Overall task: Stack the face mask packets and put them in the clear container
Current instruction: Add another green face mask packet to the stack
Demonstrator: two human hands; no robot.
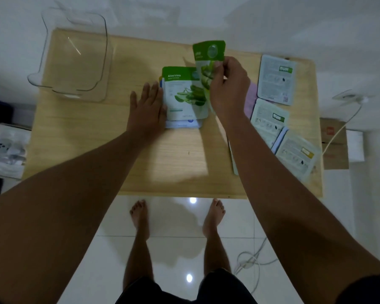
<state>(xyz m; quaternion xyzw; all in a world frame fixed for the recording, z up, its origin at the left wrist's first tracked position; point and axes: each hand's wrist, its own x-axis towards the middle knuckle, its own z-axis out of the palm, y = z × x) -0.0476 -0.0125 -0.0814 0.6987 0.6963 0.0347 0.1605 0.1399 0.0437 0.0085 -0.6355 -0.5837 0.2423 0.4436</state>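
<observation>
A small stack of face mask packets (184, 95) lies at the middle of the wooden table (162, 163), a green Aloe Vera packet on top. My left hand (147, 106) rests flat against the stack's left edge, fingers spread. Above the stack's right side, my right hand (228, 84) pinches another green aloe packet (208, 55), held upright and tilted. Several packets lie face down at the right: one at the back (276, 80), one in the middle (270, 121), one nearer (298, 156). The clear container (75, 55) stands at the table's back left corner.
A pink packet (251, 99) peeks out beside my right wrist. A cardboard box (336, 148) and a white cable (342, 126) sit off the table's right edge. A white box (8, 150) lies on the floor at the left. My bare feet stand on glossy tiles below.
</observation>
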